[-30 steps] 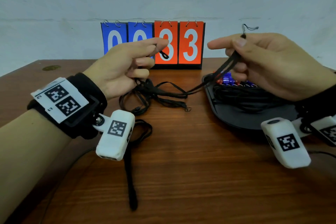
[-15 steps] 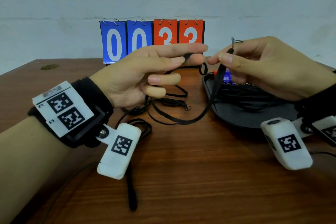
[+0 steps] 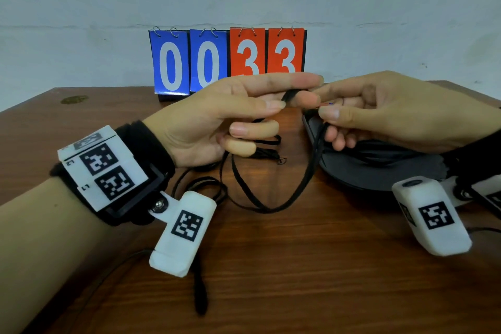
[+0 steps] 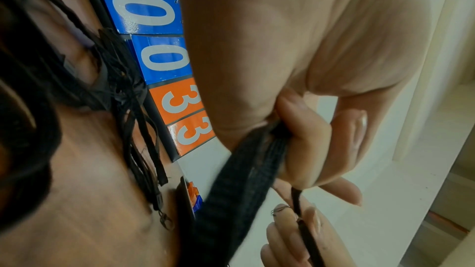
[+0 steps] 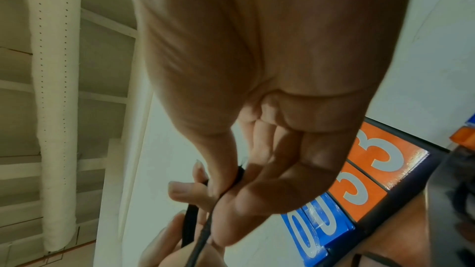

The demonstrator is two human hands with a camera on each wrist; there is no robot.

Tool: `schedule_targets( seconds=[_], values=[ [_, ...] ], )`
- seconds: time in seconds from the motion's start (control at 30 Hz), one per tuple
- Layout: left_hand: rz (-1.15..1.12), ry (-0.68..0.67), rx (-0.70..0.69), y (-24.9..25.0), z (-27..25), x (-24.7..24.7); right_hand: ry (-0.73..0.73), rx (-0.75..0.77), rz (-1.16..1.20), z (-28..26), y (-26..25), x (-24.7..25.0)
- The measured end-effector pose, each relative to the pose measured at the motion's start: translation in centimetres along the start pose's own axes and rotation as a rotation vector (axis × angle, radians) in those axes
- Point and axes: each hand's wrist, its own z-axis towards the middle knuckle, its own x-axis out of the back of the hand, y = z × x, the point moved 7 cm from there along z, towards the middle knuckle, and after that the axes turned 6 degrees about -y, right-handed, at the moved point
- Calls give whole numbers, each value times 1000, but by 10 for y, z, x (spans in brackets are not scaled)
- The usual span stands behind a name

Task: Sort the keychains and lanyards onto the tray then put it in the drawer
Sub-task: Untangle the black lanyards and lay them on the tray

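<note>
While both hands are meeting above the brown wooden tabletop (image 3: 271,266), the left hand (image 3: 217,116) is pinching one end of a flat black woven lanyard (image 3: 271,207) between its thumb and outstretched forefinger, with its lower fingers curling loosely beneath. Facing it, the right hand (image 3: 385,111) is closing its thumb and fingers on the other part of the same strap, so that the two sets of fingertips are nearly touching in front of the flip scoreboard (image 3: 227,59), which is standing at the back edge showing blue cards reading 0 0 and orange cards reading 3 3. Between the two hands, the lanyard is hanging down in a long loop whose bottom is reaching the wood near the middle of the tabletop. In the left wrist view the strap (image 4: 231,200) is running wide and ribbed out of the pinch, with a thinner black cord continuing into the other hand. Under the right hand, a dark oval plastic tray (image 3: 352,173) is sitting on the tabletop, already carrying a pile of black straps, and small blue and orange pieces (image 4: 194,196) are showing at its rim. More black lanyards (image 3: 260,149) are lying tangled on the wood beneath the left hand, just beside the tray.
</note>
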Motion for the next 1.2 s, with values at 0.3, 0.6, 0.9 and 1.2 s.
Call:
schedule_targets(
  seconds=[0.3,0.6,0.9,1.2],
  values=[
    [-15,-43,21,-2,0,-6,-39,11,-38,2,0,-2],
    [-22,120,68,-5,-1,14,105,30,44,0,-4,23],
    [-60,285,72,-7,-1,33,229,18,95,-11,-8,60],
    [-86,408,43,-11,0,43,182,-47,140,-14,2,70]
  ],
)
